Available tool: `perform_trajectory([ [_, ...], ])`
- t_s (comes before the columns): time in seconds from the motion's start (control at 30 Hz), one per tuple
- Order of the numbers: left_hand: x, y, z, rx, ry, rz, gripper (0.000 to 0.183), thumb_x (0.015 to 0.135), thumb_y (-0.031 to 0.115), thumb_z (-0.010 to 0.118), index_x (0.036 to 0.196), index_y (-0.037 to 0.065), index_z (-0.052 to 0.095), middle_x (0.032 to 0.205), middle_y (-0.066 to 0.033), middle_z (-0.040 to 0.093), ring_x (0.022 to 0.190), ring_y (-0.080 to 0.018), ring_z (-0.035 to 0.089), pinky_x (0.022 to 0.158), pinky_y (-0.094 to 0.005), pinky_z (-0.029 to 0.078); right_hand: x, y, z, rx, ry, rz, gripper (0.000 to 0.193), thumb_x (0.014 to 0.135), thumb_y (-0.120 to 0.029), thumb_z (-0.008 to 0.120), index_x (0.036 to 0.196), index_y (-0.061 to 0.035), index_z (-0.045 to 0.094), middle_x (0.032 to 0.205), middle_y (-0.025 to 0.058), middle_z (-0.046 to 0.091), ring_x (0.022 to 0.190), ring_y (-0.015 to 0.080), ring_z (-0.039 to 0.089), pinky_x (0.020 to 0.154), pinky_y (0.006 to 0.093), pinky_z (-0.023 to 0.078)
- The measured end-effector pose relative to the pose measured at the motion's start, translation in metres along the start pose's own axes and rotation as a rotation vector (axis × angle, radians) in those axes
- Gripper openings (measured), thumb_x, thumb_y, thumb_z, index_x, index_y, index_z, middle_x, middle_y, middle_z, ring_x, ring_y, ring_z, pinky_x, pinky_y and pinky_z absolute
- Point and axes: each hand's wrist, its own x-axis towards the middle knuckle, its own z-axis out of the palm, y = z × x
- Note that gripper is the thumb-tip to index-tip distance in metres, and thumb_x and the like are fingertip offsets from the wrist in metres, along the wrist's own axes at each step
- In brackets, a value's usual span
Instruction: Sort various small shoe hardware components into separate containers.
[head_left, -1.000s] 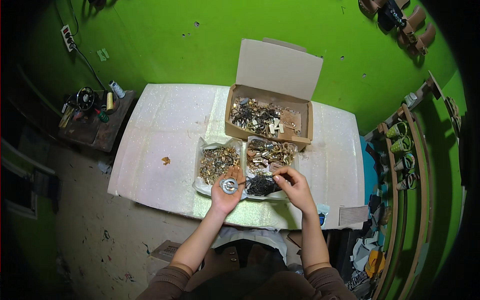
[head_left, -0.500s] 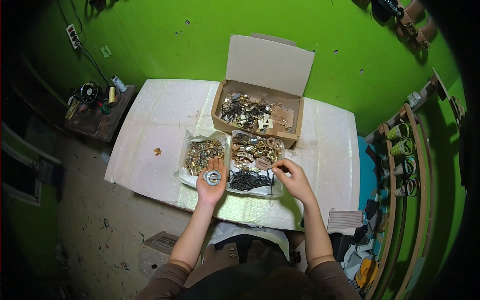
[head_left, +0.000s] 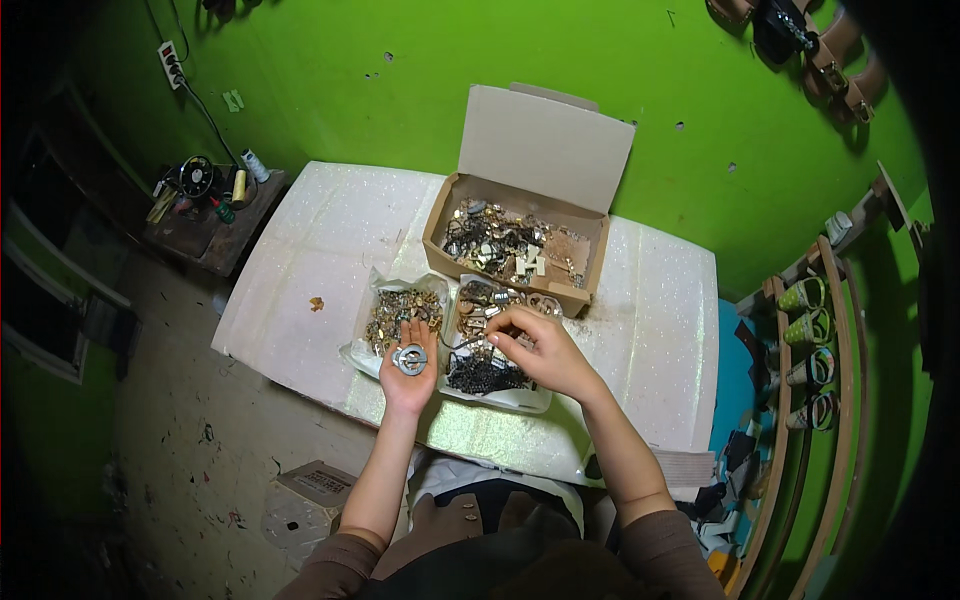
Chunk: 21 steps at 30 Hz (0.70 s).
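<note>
My left hand (head_left: 407, 385) lies palm up in front of the left tray, its fingers stretched flat. A round silver buckle (head_left: 409, 359) with a bar across it rests on that palm. My right hand (head_left: 535, 350) is over the right tray, thumb and fingertips pinched on a thin dark strand (head_left: 465, 345), apparently a black chain. Beneath it, a heap of black beaded chains (head_left: 485, 376) fills the near part of the right tray (head_left: 535, 405). Brown and metal buckles lie in its far part, partly hidden by the hand. Small mixed metal fittings (head_left: 392, 312) fill the left tray (head_left: 358, 358).
Behind the trays stands an open cardboard box (head_left: 435, 225) of assorted metal trims, its lid (head_left: 547, 140) leaning back towards the green wall. A side table (head_left: 205, 240) with thread spools is at left. A wooden shoe rack (head_left: 790, 440) runs along the right.
My right hand has moved left, from the right tray's edge to above its middle, carrying the dark strand. The left hand has stayed palm up with the buckle. The view has shifted slightly.
</note>
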Motion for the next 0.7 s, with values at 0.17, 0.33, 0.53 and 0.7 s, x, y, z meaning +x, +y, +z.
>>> perform_trajectory([
  [0.17, 0.001, -0.002, 0.006, 0.026, 0.004, 0.037, 0.031, 0.087, 0.018, 0.032, 0.108, 0.003, 0.05, 0.113, -0.0103, 0.051, 0.114, -0.0218, 0.042, 0.1, -0.039, 0.029, -0.007, 0.011, -0.01, -0.02, -0.055, 0.13, 0.016, 0.081, -0.016, 0.054, 0.087, -0.002, 0.056, 0.084, 0.0095, 0.057, 0.078, 0.0208, 0.056, 0.067, 0.0296, 0.044],
  [0.33, 0.005, -0.002, 0.007, 0.042, 0.01, 0.027, 0.031, 0.088, 0.019, 0.032, 0.108, 0.003, 0.05, 0.112, -0.0099, 0.051, 0.114, -0.022, 0.042, 0.1, -0.039, 0.03, -0.003, 0.028, -0.008, -0.062, -0.039, 0.175, 0.017, 0.081, -0.018, 0.054, 0.087, -0.0016, 0.056, 0.084, 0.0096, 0.057, 0.078, 0.0209, 0.056, 0.068, 0.0305, 0.044],
  [0.53, 0.013, -0.003, 0.013, 0.054, 0.044, 0.01, 0.03, 0.087, 0.018, 0.033, 0.108, 0.004, 0.049, 0.112, -0.01, 0.052, 0.114, -0.0224, 0.042, 0.1, -0.0385, 0.03, -0.002, 0.031, 0.004, -0.024, -0.097, 0.075, 0.014, 0.081, -0.015, 0.055, 0.088, -0.0027, 0.056, 0.084, 0.0076, 0.058, 0.079, 0.0182, 0.056, 0.07, 0.0292, 0.044],
  [0.7, 0.017, 0.008, 0.011, 0.025, 0.016, -0.027, 0.03, 0.087, 0.018, 0.033, 0.108, 0.003, 0.049, 0.111, -0.0106, 0.052, 0.113, -0.0228, 0.043, 0.1, -0.0387, 0.03, -0.012, 0.055, 0.006, -0.106, -0.234, 0.142, 0.014, 0.078, -0.015, 0.054, 0.083, -0.0027, 0.058, 0.084, 0.0117, 0.058, 0.081, 0.0254, 0.056, 0.073, 0.0338, 0.044],
])
